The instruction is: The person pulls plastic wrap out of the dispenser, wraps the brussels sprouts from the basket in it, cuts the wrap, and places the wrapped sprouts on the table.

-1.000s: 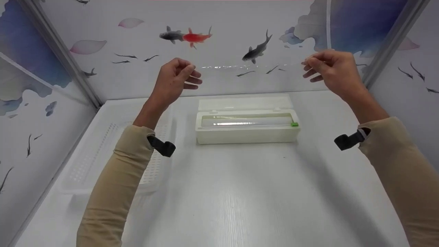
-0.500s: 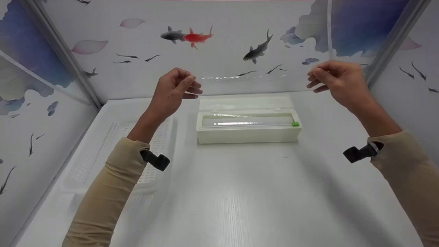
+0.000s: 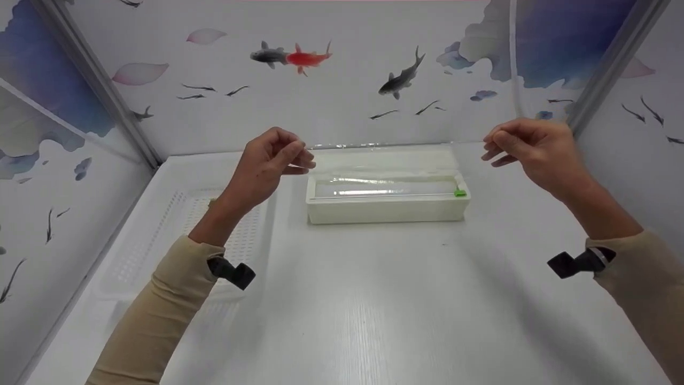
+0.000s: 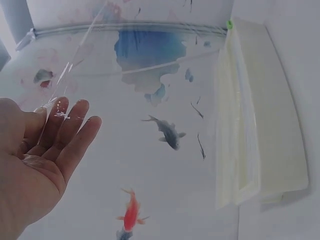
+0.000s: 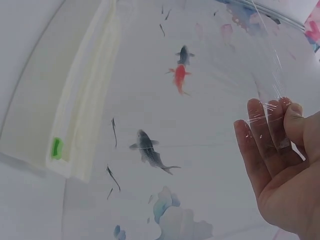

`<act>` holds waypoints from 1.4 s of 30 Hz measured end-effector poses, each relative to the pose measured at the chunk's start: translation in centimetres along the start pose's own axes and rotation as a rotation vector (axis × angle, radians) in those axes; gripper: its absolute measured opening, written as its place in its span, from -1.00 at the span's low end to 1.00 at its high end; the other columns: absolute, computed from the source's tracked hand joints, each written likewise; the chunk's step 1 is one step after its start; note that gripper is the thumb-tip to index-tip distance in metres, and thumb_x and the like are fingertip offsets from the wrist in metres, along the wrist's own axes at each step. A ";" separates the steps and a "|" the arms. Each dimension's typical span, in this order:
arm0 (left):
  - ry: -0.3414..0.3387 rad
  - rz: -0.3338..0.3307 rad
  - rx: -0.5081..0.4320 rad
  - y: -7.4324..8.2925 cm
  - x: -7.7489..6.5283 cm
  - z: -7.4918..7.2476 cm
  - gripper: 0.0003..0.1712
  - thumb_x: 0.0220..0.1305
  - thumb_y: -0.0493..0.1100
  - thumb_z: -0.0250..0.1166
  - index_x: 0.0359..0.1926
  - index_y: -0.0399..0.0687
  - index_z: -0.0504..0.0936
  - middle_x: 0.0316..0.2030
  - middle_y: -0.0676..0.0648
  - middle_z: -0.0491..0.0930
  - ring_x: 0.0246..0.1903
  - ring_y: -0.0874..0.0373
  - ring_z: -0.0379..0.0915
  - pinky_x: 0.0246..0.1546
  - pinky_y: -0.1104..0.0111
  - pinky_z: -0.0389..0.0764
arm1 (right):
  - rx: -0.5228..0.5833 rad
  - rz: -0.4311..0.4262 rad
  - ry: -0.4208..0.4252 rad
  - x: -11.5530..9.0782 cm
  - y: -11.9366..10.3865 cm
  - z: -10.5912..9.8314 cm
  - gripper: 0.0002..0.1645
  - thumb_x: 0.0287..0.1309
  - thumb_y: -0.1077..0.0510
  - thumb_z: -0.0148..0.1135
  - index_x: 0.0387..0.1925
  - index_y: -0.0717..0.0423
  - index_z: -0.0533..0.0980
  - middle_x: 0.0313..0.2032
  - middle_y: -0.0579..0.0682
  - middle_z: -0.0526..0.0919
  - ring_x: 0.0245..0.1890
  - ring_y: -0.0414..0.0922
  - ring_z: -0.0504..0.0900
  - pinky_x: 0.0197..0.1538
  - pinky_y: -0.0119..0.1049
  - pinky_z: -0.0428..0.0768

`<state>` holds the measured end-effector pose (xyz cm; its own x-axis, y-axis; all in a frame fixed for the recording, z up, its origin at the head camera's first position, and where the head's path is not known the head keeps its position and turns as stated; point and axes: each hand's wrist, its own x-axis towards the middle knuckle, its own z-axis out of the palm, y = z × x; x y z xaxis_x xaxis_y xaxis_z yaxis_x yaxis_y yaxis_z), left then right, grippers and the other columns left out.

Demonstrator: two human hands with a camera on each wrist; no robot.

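Barely visible film (image 3: 368,145) is pinched by left grip (image 3: 267,163) and right grip (image 3: 537,152); open box (image 3: 387,212) holds shiny roll (image 3: 385,190); left sleeve (image 3: 173,278) part-covers basket (image 3: 155,230)

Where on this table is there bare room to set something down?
The widest free patch is tabletop in front of the pale box, right of the basket; a smaller one lies between box and right wall. Crowded: at left, by the basket; between left hand and right hand, by clear film.

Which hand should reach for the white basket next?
Probably the left hand: it's nearer the basket, while the right hand is past the right end of the box. Both pinch plastic wrap.
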<state>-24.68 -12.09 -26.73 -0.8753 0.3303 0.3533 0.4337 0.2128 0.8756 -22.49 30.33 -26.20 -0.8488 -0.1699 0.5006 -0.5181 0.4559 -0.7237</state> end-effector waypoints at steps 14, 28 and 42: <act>-0.120 -0.082 -0.024 -1.7 -3.8 0.9 -0.79 0.54 -0.20 0.08 -0.04 -0.32 0.48 -0.21 -0.18 0.68 -0.20 0.16 0.70 0.01 0.27 0.74 | 0.188 -0.059 -0.255 -3.2 2.1 0.1 -0.84 0.35 0.48 0.06 -0.24 0.50 0.58 -0.32 -0.04 0.73 -0.35 -0.20 0.77 -0.30 -0.40 0.75; -0.300 -0.196 -0.001 -4.6 -7.3 2.1 -0.76 0.54 -0.17 0.08 -0.02 -0.30 0.49 -0.15 -0.29 0.67 -0.11 0.03 0.68 0.08 0.25 0.70 | 0.299 -0.060 -0.528 -5.8 5.0 1.4 -0.74 0.34 0.54 0.00 -0.20 0.36 0.62 -0.32 -0.08 0.73 -0.32 -0.19 0.76 -0.30 -0.33 0.76; -0.339 -0.266 0.088 -7.9 -10.0 4.5 -0.73 0.53 -0.14 0.09 -0.05 -0.31 0.51 -0.12 -0.23 0.65 -0.04 -0.03 0.66 0.14 0.17 0.67 | 0.256 0.026 -0.638 -8.9 8.6 3.5 -0.78 0.38 0.42 0.08 -0.19 0.25 0.65 -0.26 -0.16 0.73 -0.26 -0.26 0.75 -0.18 -0.32 0.77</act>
<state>-18.37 -12.97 -38.67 -0.8455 0.5336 -0.0218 0.2319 0.4036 0.8850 -19.80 32.74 -38.55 -0.7162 -0.6791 0.1608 -0.4387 0.2590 -0.8605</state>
